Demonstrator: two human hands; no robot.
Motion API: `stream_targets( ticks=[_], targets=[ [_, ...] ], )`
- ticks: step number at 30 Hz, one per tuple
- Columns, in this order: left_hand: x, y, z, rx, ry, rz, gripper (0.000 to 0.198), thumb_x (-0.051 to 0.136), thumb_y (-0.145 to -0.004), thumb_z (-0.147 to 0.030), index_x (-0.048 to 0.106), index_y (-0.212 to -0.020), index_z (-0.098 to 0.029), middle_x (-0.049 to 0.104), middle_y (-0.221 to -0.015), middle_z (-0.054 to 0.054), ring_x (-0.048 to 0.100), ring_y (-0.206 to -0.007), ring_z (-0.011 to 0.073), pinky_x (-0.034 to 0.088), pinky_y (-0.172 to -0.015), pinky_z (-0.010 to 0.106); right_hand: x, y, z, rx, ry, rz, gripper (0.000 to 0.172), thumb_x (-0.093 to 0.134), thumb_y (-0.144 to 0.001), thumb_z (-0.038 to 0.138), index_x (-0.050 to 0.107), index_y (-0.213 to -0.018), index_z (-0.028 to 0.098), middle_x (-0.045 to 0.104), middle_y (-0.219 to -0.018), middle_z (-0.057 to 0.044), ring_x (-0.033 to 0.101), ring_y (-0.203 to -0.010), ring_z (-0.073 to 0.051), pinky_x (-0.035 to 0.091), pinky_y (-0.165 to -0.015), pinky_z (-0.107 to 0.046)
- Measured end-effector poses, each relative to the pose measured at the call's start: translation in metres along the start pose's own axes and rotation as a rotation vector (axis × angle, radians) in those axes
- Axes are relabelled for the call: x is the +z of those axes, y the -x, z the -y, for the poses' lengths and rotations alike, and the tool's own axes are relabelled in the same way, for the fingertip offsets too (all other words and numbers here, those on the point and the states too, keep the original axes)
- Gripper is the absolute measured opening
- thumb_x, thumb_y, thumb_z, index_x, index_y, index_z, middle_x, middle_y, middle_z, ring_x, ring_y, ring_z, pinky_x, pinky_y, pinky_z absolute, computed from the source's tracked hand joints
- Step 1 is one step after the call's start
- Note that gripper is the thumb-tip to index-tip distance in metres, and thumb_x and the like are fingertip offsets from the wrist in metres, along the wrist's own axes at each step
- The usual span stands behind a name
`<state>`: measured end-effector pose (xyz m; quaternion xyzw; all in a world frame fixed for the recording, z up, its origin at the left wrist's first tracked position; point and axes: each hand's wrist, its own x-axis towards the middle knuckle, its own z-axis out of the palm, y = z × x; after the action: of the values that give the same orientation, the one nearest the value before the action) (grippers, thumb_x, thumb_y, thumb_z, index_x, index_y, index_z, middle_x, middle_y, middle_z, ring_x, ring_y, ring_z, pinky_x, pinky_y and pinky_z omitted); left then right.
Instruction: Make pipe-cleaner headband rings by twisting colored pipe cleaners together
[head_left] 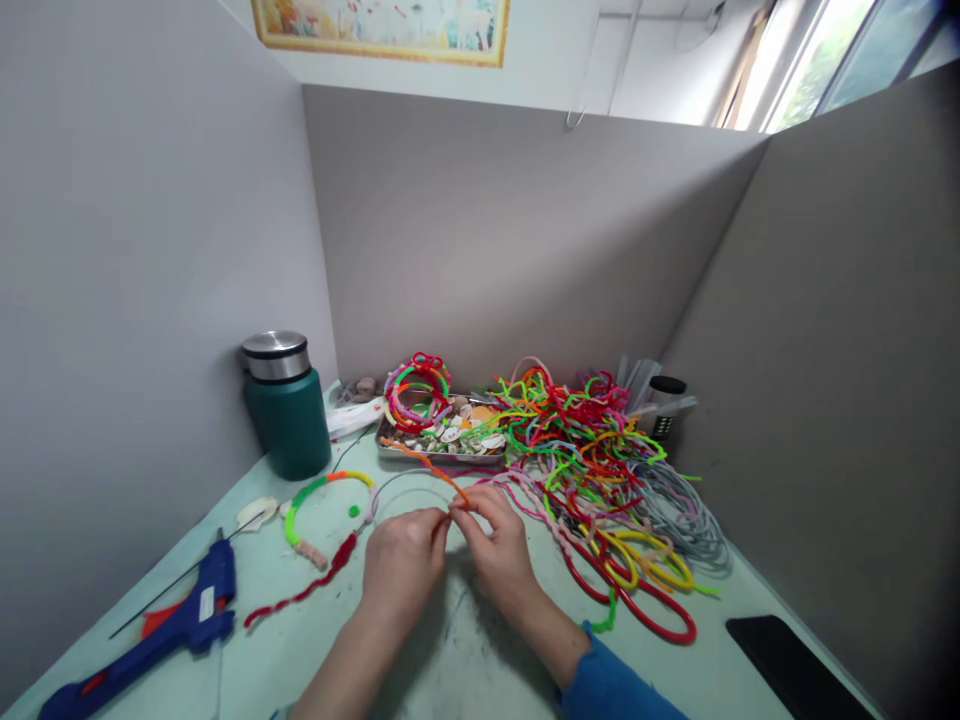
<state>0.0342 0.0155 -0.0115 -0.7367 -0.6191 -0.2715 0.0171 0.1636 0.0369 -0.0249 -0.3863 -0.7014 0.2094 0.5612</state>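
An orange pipe cleaner [429, 464] runs up and to the left from the pinched fingers of my right hand [499, 550]. My left hand [405, 560] is closed beside it, its fingertips meeting the right ones; what it pinches is hidden or too small to name. A thin grey wire hoop [412, 473] arcs behind both hands. Left of my left hand, a fuzzy dark red strand [304, 592] hangs from a pink-wrapped part of the hoop. Further left lies a curved green, orange and yellow strip [301, 497] with a pink end.
A blue glue gun [187, 615] lies at the left, near a green bottle [290, 410]. Behind my hands stands a metal tray [390, 452] of small pieces. Colourful pipe cleaners [570, 430], grey wire coils [694, 530], red-handled scissors [664, 628] and a black phone [787, 665] are at the right.
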Motion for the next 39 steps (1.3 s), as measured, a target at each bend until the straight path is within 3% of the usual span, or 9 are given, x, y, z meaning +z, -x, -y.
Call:
stream_targets(
  ticks=[6, 11, 16, 29, 39],
  targets=[
    [-0.003, -0.001, 0.0, -0.098, 0.078, -0.019, 0.025, 0.043, -0.085, -0.023, 0.069, -0.083, -0.022, 0.072, -0.078, 0.004, 0.064, -0.07, 0.0183, 0.042, -0.063, 0.027, -0.001, 0.001, 0.001, -0.096, -0.003, 0.014, 0.013, 0.055, -0.081, 0.013, 0.066, -0.083, 0.021, 0.058, -0.092, -0.005, 0.052, -0.091, -0.018, 0.042, -0.081, -0.033],
    [-0.008, -0.002, 0.001, -0.104, 0.339, -0.045, 0.024, 0.041, -0.085, -0.024, 0.065, -0.088, -0.023, 0.071, -0.082, 0.001, 0.063, -0.073, 0.0162, 0.045, -0.063, 0.025, -0.004, 0.001, 0.004, -0.172, 0.013, 0.05, 0.021, 0.054, -0.082, 0.012, 0.068, -0.09, 0.025, 0.058, -0.094, -0.005, 0.051, -0.092, -0.02, 0.042, -0.079, -0.036],
    [-0.006, -0.005, 0.003, -0.101, 0.457, -0.115, 0.024, 0.043, -0.083, -0.023, 0.066, -0.091, -0.021, 0.071, -0.089, 0.002, 0.064, -0.081, 0.0167, 0.047, -0.071, 0.026, -0.004, 0.001, 0.002, -0.212, 0.014, 0.027, 0.025, 0.053, -0.081, 0.011, 0.067, -0.095, 0.027, 0.058, -0.097, -0.005, 0.051, -0.093, -0.02, 0.042, -0.079, -0.037],
    [-0.004, -0.008, 0.01, -0.171, 0.61, -0.092, 0.024, 0.045, -0.083, -0.034, 0.063, -0.08, -0.018, 0.065, -0.068, 0.0, 0.057, -0.059, 0.0136, 0.042, -0.056, 0.022, -0.008, 0.001, -0.002, -0.31, 0.11, 0.042, 0.03, 0.053, -0.08, 0.009, 0.066, -0.098, 0.029, 0.057, -0.099, -0.005, 0.051, -0.093, -0.02, 0.041, -0.078, -0.038],
    [0.001, -0.01, 0.013, -0.243, 0.839, -0.064, 0.028, 0.052, -0.079, -0.041, 0.064, -0.08, -0.016, 0.064, -0.067, 0.001, 0.056, -0.064, 0.0154, 0.042, -0.058, 0.023, -0.009, 0.001, -0.005, -0.343, 0.17, 0.063, 0.03, 0.055, -0.081, 0.012, 0.066, -0.1, 0.033, 0.059, -0.096, -0.004, 0.051, -0.089, -0.019, 0.039, -0.077, -0.037]
  ],
)
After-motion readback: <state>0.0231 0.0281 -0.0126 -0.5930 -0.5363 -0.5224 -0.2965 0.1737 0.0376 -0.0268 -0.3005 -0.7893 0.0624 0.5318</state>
